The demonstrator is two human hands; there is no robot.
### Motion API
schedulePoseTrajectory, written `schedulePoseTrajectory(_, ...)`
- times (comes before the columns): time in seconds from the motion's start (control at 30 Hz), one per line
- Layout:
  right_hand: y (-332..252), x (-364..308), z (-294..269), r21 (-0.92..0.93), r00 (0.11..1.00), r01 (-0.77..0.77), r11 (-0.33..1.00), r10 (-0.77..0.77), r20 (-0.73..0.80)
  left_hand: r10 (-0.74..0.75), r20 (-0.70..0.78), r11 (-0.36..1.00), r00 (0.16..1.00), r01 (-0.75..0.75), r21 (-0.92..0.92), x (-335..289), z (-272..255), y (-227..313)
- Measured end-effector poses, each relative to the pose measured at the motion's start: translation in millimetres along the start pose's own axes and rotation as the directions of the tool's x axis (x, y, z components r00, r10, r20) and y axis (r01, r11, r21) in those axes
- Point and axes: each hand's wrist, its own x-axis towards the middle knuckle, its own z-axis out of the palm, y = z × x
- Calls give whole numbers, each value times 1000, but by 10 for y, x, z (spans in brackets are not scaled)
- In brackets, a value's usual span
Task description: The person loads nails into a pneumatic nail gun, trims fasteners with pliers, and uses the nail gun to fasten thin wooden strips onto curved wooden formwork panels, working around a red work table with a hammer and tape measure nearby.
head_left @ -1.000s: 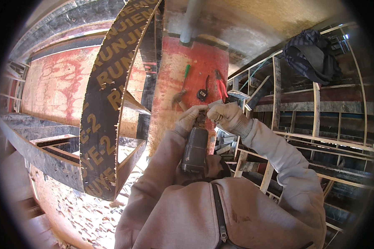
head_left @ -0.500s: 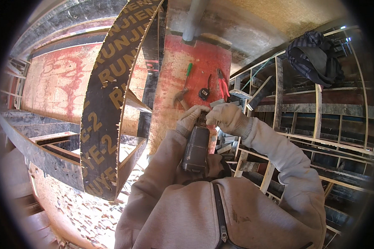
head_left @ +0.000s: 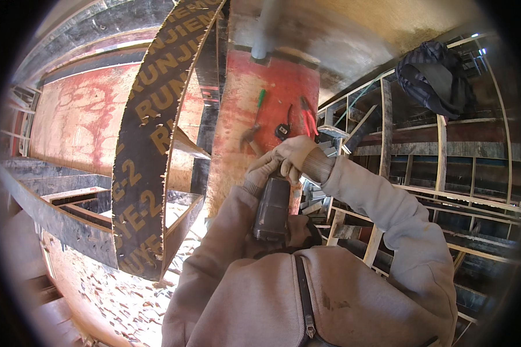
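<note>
A dark grey, long boxy object, perhaps a tool body or case, lies lengthwise close to my body. Both hands meet at its far end and wear light work gloves. My left hand is closed around that end's left side. My right hand bends over the same end, its fingers pinched together; whatever is between them is hidden. Just beyond lie a hammer, a green-handled screwdriver, a dark tape measure and red-handled pliers, partly covered by my right hand.
The tools rest on a worn red board. To the left, a tall curved dark plywood strip stands beside wooden framing. Timber lattice fills the right, with a dark striped garment hanging there. A grey pipe rises at the back.
My right hand has moved left and closed in against my left hand. It now covers the grey flat piece and part of the pliers. The boxy object stays nearly in place.
</note>
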Motion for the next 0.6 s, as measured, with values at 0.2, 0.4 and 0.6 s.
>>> schedulePoseTrajectory(0.2, -36, -214, -45, -342, 976, 136, 930, -185, -112, 69, 156, 998, 985, -70, -2, -13, 3, 27)
schedulePoseTrajectory(0.4, -194, -320, 118, -981, 943, 188, -56, -269, 196, -50, 32, 987, 998, 44, 157, -11, 8, 93)
schedulePoseTrajectory(0.6, -258, -213, 111, -382, 1000, -29, 924, 29, -6, -43, 95, 994, 995, 33, 105, -50, 22, 103)
